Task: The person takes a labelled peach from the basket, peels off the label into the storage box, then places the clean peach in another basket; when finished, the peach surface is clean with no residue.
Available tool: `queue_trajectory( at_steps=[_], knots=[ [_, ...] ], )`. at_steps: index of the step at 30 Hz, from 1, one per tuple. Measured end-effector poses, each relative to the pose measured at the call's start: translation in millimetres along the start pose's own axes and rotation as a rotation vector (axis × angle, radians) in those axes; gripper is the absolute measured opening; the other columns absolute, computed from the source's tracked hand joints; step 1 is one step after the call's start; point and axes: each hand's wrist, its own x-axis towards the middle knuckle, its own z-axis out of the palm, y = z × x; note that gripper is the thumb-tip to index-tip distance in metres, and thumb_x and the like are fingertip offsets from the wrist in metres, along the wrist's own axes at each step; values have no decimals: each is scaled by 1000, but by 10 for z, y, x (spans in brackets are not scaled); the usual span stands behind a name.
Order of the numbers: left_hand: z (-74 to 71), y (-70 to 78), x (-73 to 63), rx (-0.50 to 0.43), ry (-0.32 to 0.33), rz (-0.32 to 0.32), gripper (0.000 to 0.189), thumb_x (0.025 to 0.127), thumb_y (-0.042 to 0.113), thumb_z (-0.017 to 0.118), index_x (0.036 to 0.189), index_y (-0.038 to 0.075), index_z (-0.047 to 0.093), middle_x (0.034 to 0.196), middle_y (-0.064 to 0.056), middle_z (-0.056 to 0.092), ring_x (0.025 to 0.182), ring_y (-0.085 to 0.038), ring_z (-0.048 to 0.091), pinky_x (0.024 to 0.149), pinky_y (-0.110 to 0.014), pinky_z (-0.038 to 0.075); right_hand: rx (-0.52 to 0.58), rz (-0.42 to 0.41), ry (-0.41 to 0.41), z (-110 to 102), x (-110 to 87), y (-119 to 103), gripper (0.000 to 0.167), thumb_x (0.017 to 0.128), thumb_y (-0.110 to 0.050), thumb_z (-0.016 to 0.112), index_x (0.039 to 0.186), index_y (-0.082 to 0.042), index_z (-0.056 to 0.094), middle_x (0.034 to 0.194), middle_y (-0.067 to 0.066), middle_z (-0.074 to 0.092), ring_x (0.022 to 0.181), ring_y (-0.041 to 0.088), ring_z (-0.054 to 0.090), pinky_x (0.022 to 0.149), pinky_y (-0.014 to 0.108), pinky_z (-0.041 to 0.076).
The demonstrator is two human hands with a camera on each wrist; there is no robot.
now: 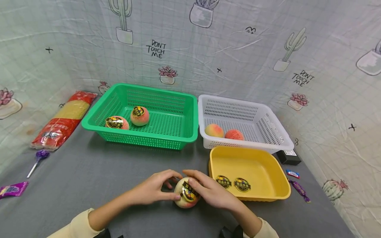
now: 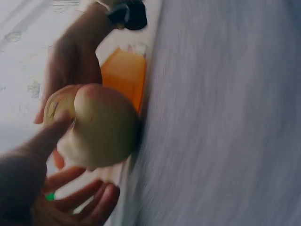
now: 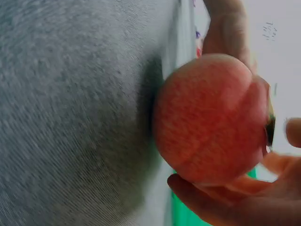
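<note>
A peach [image 1: 182, 205], pale with a red blush, rests on the grey table between both hands in the head view. A black and gold label [image 1: 189, 192] lies across its upper side. My left hand [image 1: 153, 189] holds the peach from the left, thumb low on its near side and index finger behind. From the right, my right hand [image 1: 212, 191] reaches over it, thumb by the label and fingers round the far side. The left wrist view shows the pale, creased side of the peach [image 2: 106, 127]; the right wrist view shows its red side [image 3: 207, 122].
A yellow tray [image 1: 256, 165] with two similar labels stands beside my right hand. Behind are a green basket [image 1: 166, 140] with two labelled peaches and a white basket [image 1: 253, 143] with two peaches. Candies and a red-yellow packet [image 1: 63, 120] lie at the sides.
</note>
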Motion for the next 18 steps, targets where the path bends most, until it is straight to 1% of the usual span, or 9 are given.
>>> queue_trajectory(
  at_steps=[2,4,6,9,11,14,16,18],
  knots=[
    [62,-42,7,-62,6,-15,41,90,26,67,124,8,55,117,-3,59,98,-12,59,81,-30,50,-38,-44,10,-9,-21,-9,37,103,-25,43,134,-7,50,130,4,52,115,18,48,98,37,39],
    [106,-78,12,-106,-3,-31,40,93,24,63,129,9,53,120,-4,58,100,-13,58,83,-30,49,-115,-107,37,-21,-42,-22,30,101,-24,49,127,-12,57,125,0,55,113,16,50,96,36,41],
    [132,-95,7,-138,-30,-43,42,95,24,60,134,12,49,123,-1,57,101,-12,58,85,-30,48,-197,-162,73,-33,-59,-33,24,98,-23,54,119,-15,62,124,0,55,112,15,51,94,37,42],
    [143,-102,-7,-169,-76,-39,43,98,23,55,139,16,44,124,1,57,103,-13,57,87,-30,46,-300,-254,127,-42,-77,-49,15,95,-20,60,108,-16,66,122,5,55,109,17,54,90,38,46],
    [142,-102,-19,-181,-100,-40,43,99,23,54,140,18,43,123,3,57,103,-13,56,87,-30,45,-340,-311,157,-43,-79,-59,11,92,-18,64,102,-16,67,118,5,55,103,17,55,84,34,48],
    [138,-110,-23,-193,-110,-47,44,99,23,53,141,21,41,126,5,55,108,-14,54,90,-31,43,-387,-409,210,-47,-74,-73,7,88,-14,69,94,-16,66,106,0,54,92,13,55,77,28,48],
    [136,-119,-22,-201,-107,-51,44,99,22,53,141,22,41,129,5,53,111,-14,52,92,-31,42,-389,-469,235,-62,-73,-82,9,86,-11,72,90,-15,65,97,-4,52,85,11,54,74,25,48],
    [133,-132,-17,-208,-103,-46,43,99,22,53,141,22,41,130,5,52,114,-15,51,94,-31,41,-377,-519,247,-89,-79,-87,9,86,-11,71,90,-15,65,93,-6,52,82,9,54,72,22,48]
  ],
)
